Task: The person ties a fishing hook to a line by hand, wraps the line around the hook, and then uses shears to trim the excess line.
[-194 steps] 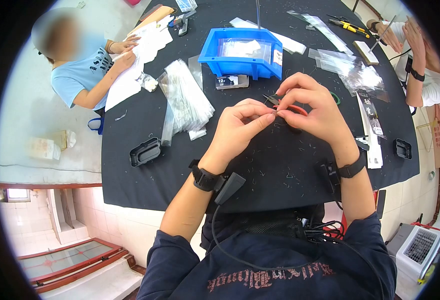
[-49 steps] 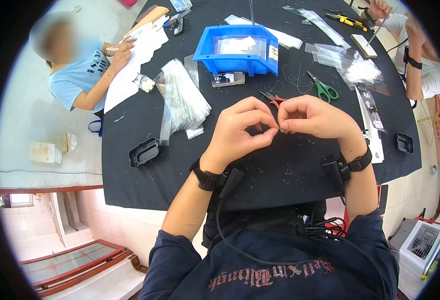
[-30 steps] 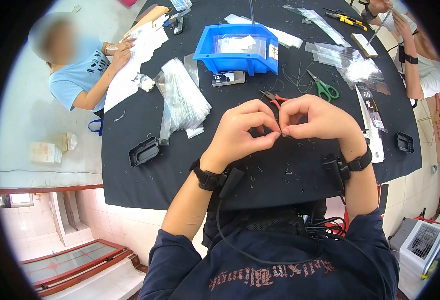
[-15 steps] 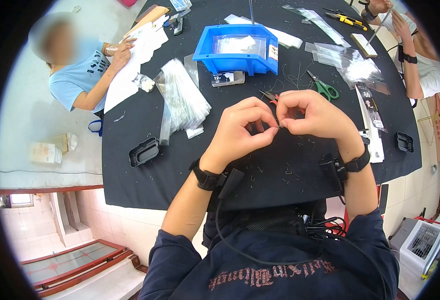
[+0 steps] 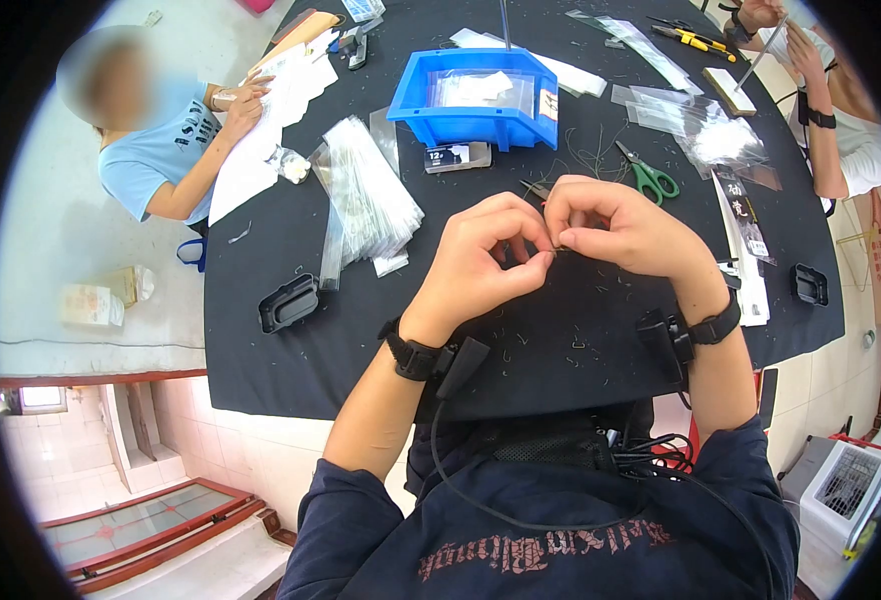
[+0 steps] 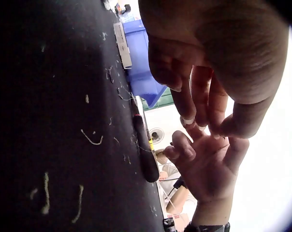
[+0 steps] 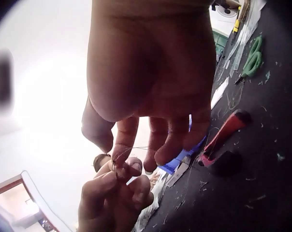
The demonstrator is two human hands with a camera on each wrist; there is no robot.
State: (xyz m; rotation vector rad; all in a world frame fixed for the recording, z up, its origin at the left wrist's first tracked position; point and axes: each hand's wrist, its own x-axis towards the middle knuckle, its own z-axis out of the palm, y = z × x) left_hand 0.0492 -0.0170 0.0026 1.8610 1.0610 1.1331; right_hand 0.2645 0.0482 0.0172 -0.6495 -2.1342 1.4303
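Observation:
In the head view my left hand (image 5: 486, 262) and right hand (image 5: 633, 230) meet fingertip to fingertip above the black cloth. The left thumb and index finger pinch a tiny dark thing (image 7: 114, 167), best seen in the right wrist view, its shape hard to make out. A thin thread (image 7: 137, 147) runs from it to the fingers of my right hand (image 7: 151, 72), which pinch it. Red-handled pliers (image 7: 222, 137) lie on the cloth just beyond the hands, largely covered by the right hand in the head view.
Green scissors (image 5: 655, 182) lie beyond the right hand. A blue bin (image 5: 476, 128), a small box (image 5: 458, 157) and clear sleeves (image 5: 371, 195) stand or lie ahead. Black trays (image 5: 289, 303) flank the work. Two other people sit at the table. Thread scraps dot the cloth.
Over the last second my right hand has risen slightly away from my body and moved left, covering the pliers' handles. The left hand has stayed nearly in place. Earlier, the right hand covered most of the scissors.

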